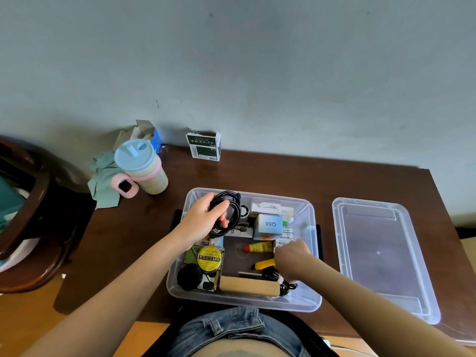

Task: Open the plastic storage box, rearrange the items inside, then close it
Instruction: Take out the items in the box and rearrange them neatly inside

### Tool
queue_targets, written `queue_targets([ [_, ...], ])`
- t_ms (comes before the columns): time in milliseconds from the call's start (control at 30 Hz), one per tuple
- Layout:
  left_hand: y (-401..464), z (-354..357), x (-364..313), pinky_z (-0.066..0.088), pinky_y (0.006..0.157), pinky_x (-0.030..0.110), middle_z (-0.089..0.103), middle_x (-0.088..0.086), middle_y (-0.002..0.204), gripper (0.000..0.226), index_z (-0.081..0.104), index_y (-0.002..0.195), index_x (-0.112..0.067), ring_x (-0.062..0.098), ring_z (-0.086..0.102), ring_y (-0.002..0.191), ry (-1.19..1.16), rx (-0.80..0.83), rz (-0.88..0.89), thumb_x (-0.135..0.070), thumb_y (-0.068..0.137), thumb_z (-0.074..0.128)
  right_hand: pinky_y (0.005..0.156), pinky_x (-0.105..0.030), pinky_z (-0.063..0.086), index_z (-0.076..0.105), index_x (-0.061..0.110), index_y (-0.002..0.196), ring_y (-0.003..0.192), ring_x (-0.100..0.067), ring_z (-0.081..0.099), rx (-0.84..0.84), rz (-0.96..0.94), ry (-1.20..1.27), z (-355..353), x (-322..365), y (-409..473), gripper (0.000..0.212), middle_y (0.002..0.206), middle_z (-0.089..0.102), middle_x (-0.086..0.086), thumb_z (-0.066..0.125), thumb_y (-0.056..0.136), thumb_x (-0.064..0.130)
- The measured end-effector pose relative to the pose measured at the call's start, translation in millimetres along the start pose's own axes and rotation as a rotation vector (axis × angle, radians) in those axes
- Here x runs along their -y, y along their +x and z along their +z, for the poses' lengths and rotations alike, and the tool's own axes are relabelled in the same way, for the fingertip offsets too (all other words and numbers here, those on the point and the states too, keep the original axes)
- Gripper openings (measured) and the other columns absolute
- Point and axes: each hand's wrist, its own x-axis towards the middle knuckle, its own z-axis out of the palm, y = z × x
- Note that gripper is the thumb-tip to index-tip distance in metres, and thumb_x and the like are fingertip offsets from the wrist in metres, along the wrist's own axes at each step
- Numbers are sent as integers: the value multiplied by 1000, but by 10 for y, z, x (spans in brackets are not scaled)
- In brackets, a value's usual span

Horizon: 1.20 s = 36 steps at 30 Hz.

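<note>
- right hand (292, 256) fingers curled down inside storage box (313, 302), fingertips hidden; can't tell what they grip
- yellow tool (264, 264) right end hidden under that hand
- black cord (286, 284) near right corner partly under the forearm
- left hand (203, 219) covers part of coiled black cable (230, 212)
- chair (28, 215) cut off by left edge
- green carton (204, 146) print too small to read
</note>
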Motion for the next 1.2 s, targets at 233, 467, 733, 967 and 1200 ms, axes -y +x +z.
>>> queue_targets([
  [233, -20, 24, 43, 47, 69, 20, 53, 4, 66, 24, 45, 78, -7, 8, 58, 61, 67, -21, 17, -18, 100, 45, 45, -24, 25, 50, 9, 122, 73, -15, 57, -103, 294, 186, 39, -193, -313, 30, 110, 55, -1, 45, 92, 12],
  [467, 5, 85, 65, 51, 82, 38, 52, -9, 60, 19, 47, 86, -6, 11, 60, 61, 48, -6, 22, -20, 99, 47, 62, -26, 38, 30, 1, 137, 98, -23, 63, -188, 537, 531, 125, -251, -259, 51, 108, 63, -5, 44, 88, 9],
  [733, 43, 184, 48, 50, 84, 44, 54, 3, 63, 23, 47, 78, -11, 20, 61, 68, 34, -71, -7, -22, 98, 49, 48, -21, 28, 54, 10, 125, 85, -18, 59, -169, 469, 350, 20, -147, -92, 41, 103, 61, 0, 49, 86, 1],
  [967, 29, 193, 84, 49, 84, 42, 54, 2, 61, 24, 46, 79, -8, 17, 60, 65, 38, -74, -14, -23, 98, 50, 58, -28, 40, 53, 14, 94, 82, -24, 58, -325, 245, 398, -116, -129, -97, 10, 96, 62, -6, 46, 90, 8],
  [1200, 17, 97, 107, 49, 87, 50, 49, 1, 63, 22, 45, 80, -7, 20, 55, 63, -18, -89, 11, -19, 98, 49, 89, -41, 47, 49, 2, 124, 115, -33, 53, -309, -101, 269, 52, 359, 521, 32, 126, 53, -16, 45, 93, 1],
])
